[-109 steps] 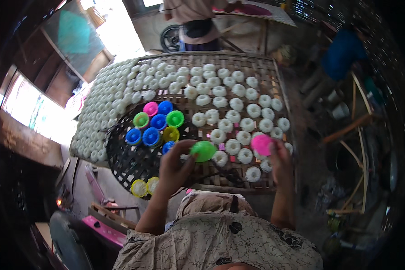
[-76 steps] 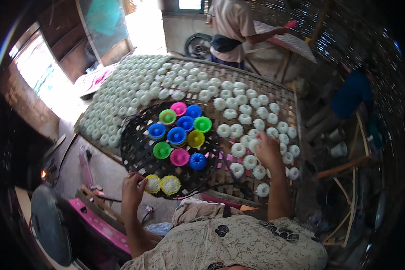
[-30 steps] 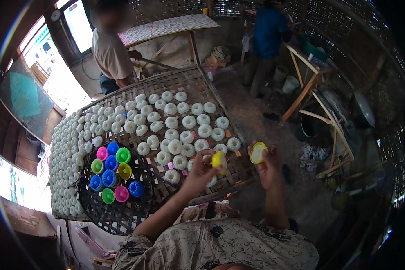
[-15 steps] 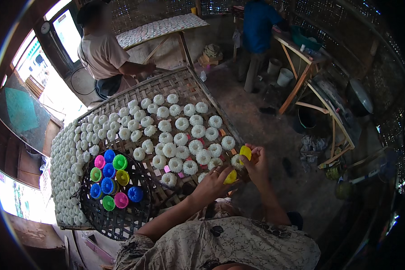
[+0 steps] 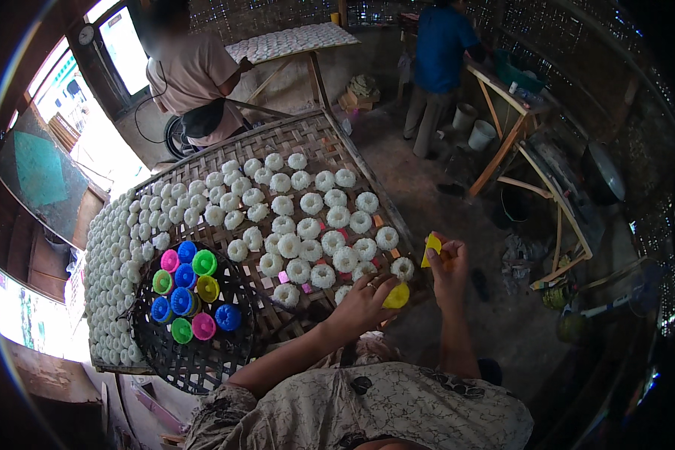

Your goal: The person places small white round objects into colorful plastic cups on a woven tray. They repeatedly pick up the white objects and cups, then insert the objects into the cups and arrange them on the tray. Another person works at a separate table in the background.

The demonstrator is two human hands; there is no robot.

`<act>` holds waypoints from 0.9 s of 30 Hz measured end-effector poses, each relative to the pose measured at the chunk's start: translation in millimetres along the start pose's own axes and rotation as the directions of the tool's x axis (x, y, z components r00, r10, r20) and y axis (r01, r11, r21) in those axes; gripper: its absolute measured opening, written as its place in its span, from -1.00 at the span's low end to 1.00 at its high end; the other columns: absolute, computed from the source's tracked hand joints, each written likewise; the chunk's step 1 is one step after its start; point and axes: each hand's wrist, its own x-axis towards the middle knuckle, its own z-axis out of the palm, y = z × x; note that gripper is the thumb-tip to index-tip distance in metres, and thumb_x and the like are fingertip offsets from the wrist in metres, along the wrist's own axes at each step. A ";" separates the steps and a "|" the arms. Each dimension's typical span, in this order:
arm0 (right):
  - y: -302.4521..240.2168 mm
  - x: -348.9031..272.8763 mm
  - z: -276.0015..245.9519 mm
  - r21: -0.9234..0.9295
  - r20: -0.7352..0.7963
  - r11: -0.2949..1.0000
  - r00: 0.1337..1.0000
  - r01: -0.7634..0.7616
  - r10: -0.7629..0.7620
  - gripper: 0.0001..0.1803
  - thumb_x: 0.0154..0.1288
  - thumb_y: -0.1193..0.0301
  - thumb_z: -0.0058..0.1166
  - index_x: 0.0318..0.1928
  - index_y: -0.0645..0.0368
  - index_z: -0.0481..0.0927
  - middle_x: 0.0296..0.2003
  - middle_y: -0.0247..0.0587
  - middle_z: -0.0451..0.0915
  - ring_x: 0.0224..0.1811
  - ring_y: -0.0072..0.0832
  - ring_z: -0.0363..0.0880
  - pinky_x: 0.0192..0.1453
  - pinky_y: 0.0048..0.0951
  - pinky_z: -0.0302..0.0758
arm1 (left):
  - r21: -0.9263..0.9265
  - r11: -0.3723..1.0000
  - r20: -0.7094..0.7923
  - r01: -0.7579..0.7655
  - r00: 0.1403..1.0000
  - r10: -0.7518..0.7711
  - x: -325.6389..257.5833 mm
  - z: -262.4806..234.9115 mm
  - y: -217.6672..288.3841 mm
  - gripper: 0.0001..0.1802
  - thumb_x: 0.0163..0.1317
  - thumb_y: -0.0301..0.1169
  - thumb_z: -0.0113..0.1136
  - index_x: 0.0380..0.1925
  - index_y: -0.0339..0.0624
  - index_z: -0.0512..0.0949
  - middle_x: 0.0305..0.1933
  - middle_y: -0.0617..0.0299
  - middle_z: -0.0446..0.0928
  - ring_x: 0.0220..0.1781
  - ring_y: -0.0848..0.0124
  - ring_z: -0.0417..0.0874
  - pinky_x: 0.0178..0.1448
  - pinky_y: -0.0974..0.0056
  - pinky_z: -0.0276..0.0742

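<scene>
My left hand (image 5: 361,301) is closed around a round yellow mould (image 5: 397,295) just above the near right edge of a woven bamboo tray (image 5: 236,154). Raised to the right of it, past the tray's edge, my right hand (image 5: 450,271) pinches a second yellow piece (image 5: 432,249), seen partly edge-on. A grainy white ring-shaped cake (image 5: 402,268) lies on the tray between the two hands. Many similar white rings (image 5: 307,228) cover the tray, packed more tightly at the left. A dark round basket (image 5: 232,356) beside my left forearm carries several fluted moulds (image 5: 181,301) in blue, green, pink and yellow.
One person in a light shirt (image 5: 195,71) is beyond the tray; another in blue (image 5: 441,49) is at a wooden bench (image 5: 495,79). A far table (image 5: 319,37) bears rows of pale pieces. Pale buckets (image 5: 482,134) and a dark pan (image 5: 601,172) are at the right.
My right hand has moved up and right with its yellow piece, away from my left hand. The person in the light shirt has turned and shifted. The view has shifted slightly.
</scene>
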 end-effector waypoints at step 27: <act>12.6 -72.8 332.3 -0.262 0.778 0.957 0.614 0.125 0.133 -0.76 0.18 0.30 0.29 -0.30 0.18 0.57 -0.33 -0.13 0.63 -0.26 -0.31 0.63 -0.21 -0.33 0.51 | -0.466 0.472 -0.749 0.749 -0.049 -0.661 -304.4 -239.6 -11.3 -0.69 0.46 -0.21 0.00 -0.06 -0.25 0.46 -0.12 0.13 0.55 -0.17 0.45 0.59 -0.07 0.29 0.55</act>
